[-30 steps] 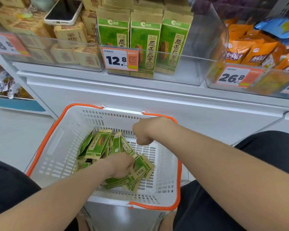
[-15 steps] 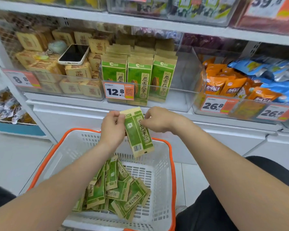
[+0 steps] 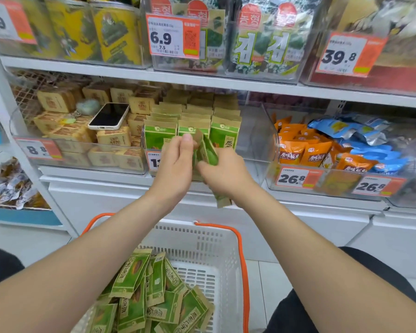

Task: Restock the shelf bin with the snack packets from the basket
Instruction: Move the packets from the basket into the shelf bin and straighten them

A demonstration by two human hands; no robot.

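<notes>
Head view: the left hand (image 3: pixel 175 167) pinches the top and the right hand (image 3: pixel 226 175) curls round a few snack packets (image 3: pixel 207 153), now lifted from the basket (image 3: pixel 202 243) to just before the shelf bin (image 3: pixel 255 137) (partly stocked), so placing seems next.

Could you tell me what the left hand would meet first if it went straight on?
Likely the front row of green packets in the shelf bin: the left hand, pinching the held packets, points forward at them. Depth is unclear; the bin's front wall may come first.
</notes>
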